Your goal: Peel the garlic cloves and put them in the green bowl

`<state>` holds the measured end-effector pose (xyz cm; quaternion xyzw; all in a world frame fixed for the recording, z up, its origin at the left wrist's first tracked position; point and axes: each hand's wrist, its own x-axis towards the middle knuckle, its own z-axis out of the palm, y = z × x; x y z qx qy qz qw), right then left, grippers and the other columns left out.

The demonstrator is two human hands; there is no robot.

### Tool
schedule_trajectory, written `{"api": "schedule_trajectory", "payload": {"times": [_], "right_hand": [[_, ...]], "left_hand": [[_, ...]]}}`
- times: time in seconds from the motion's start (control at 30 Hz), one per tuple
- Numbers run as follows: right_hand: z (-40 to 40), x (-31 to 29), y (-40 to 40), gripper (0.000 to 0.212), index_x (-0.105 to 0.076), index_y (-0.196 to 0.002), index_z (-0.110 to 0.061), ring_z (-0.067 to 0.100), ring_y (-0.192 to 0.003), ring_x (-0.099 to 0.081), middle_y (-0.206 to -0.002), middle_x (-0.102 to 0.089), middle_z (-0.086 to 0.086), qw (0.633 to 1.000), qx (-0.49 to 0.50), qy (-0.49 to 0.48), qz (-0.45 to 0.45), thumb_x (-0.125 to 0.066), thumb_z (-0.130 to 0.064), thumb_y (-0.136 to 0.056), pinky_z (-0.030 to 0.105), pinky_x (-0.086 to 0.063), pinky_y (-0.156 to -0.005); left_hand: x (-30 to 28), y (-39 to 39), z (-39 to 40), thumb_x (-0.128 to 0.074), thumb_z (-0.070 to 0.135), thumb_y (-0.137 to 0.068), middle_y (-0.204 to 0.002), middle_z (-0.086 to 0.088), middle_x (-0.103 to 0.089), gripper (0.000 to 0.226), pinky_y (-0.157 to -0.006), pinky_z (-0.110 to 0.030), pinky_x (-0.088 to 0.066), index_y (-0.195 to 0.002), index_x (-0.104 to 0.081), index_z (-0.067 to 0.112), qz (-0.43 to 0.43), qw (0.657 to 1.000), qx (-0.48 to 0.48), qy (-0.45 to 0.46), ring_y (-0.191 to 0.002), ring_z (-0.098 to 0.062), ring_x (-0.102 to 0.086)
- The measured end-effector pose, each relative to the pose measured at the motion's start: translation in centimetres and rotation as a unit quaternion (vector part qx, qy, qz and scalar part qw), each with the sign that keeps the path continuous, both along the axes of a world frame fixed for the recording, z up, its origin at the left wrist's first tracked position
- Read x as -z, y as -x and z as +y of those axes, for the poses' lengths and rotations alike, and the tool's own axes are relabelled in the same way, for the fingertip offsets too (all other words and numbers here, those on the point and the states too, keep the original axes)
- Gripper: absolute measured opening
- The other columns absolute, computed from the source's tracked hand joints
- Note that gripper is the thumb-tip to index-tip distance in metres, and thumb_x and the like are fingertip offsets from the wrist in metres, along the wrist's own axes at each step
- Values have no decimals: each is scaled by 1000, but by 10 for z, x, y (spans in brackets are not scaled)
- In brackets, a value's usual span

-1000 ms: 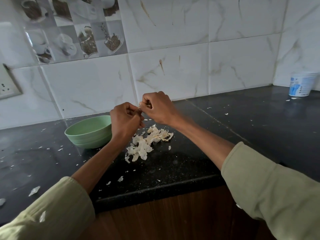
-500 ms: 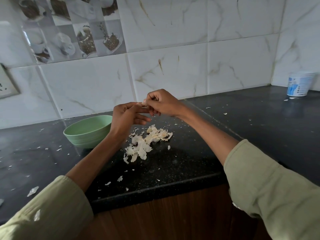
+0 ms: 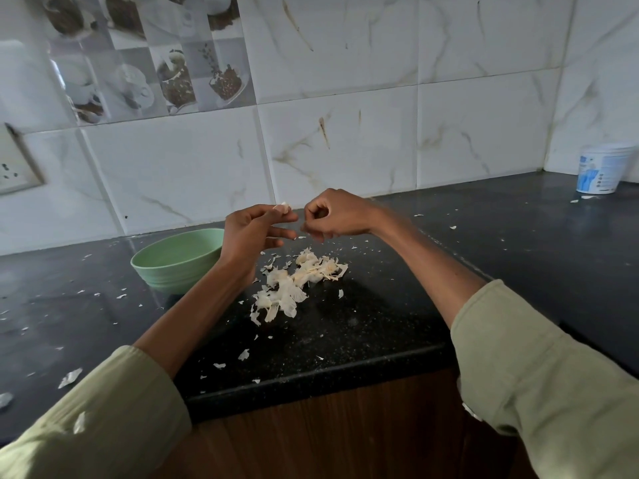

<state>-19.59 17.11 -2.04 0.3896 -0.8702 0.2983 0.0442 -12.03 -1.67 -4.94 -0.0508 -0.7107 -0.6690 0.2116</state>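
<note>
— Garlic clove (image 3: 284, 205) first: where is it sitting?

— You are pinching it at the fingertips of your left hand (image 3: 254, 233), a small pale piece raised above the desk (image 3: 380, 316). The other fingers of that hand are lying loosely spread below it.

— And your right hand (image 3: 333, 216)?

— You are holding it just beside the left, with a narrow gap between the two, so they are not touching. Its fingers are curling inward. Whether they are gripping a scrap of skin I cannot tell; the fist is hiding it.

— Where is the green bowl (image 3: 176, 259)?

— It is standing on the desk just behind your left wrist, partly covered by that wrist, and the clove is hovering up and to the right of its rim. What is lying inside the bowl is not showing clearly.

— Anything under your hands?

— A heap of garlic skins (image 3: 294, 285) is lying on the desk directly below both hands, with small flakes scattered around it. A white tub (image 3: 601, 171) is standing well apart in the far right corner against the tiled wall (image 3: 345, 150).
</note>
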Motion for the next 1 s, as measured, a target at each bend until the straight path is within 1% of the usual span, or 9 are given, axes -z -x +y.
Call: {"api": "schedule_trajectory", "payload": {"times": [0.1,0.17,0.27,0.4,0.57,0.67,0.83,0.93,1.0], "right_hand": [[6,-1,2,18,-73,-84,-14,5,-61,-62,-72,-72,-3,999,4,-44,-12,-79,-30,-88,29,-51,-69],[7,0,3,31,-71,-94,-11,7,-64,-63,-80,-73,2,997,19,-71,-18,-84,-37,-84,27,-50,-65],[6,1,7,26,-74,-91,-11,9,-69,-67,-87,-77,6,996,26,-81,-15,-76,-37,-92,24,-51,-65],[5,0,6,28,-76,-82,-14,1,-61,-65,-80,-77,-5,998,26,-50,-16,-64,-30,-101,19,-51,-63],[8,1,7,36,-69,-79,-11,10,-62,-54,-72,-67,0,997,12,-72,7,-85,-44,-81,28,-42,-63],[8,1,5,43,-63,-84,-13,7,-59,-51,-71,-62,-5,999,15,-45,11,-91,-45,-74,22,-39,-58],[2,-2,6,25,-69,-100,-16,8,-63,-70,-83,-74,1,996,12,84,28,-79,-37,-91,22,-55,-56],[-5,3,2,23,-71,-100,-19,11,-66,-69,-79,-74,-3,996,4,66,51,-70,-41,-97,22,-53,-60],[-11,10,2,24,-68,-95,-20,16,-67,-65,-76,-71,-2,997,4,28,76,-64,-43,-100,30,-49,-65]], "left_hand": [[3,3,0,-74,26,-98,-100,-7,-81,26,-57,-20,-53,-111,-75,3,13,999,-2,37,-71,-16,-73],[5,4,0,-75,28,-97,-98,-7,-81,30,-57,-20,-54,-112,-74,2,20,998,-5,55,-69,-16,-73],[6,5,-1,-77,28,-96,-94,-6,-81,27,-56,-22,-54,-109,-73,3,27,996,-17,79,-67,-16,-73],[7,5,-2,-79,23,-95,-90,-6,-81,24,-54,-22,-54,-107,-73,3,38,992,-35,115,-66,-18,-73],[8,2,1,-80,23,-94,-84,-4,-80,21,-53,-22,-55,-102,-73,4,48,984,-64,157,-61,-18,-73],[8,0,4,-80,22,-94,-78,-3,-79,16,-51,-23,-55,-97,-73,7,59,977,-84,188,-57,-18,-72],[11,0,2,-78,21,-96,-74,0,-77,12,-51,-31,-56,-93,-73,11,73,962,-109,241,-54,-19,-71],[12,1,3,-75,18,-97,-73,0,-77,9,-50,-29,-55,-91,-75,11,81,956,-108,261,-53,-19,-71],[13,1,3,-73,14,-98,-73,-3,-77,8,-48,-23,-51,-91,-75,10,81,956,-99,264,-52,-17,-70]]}}
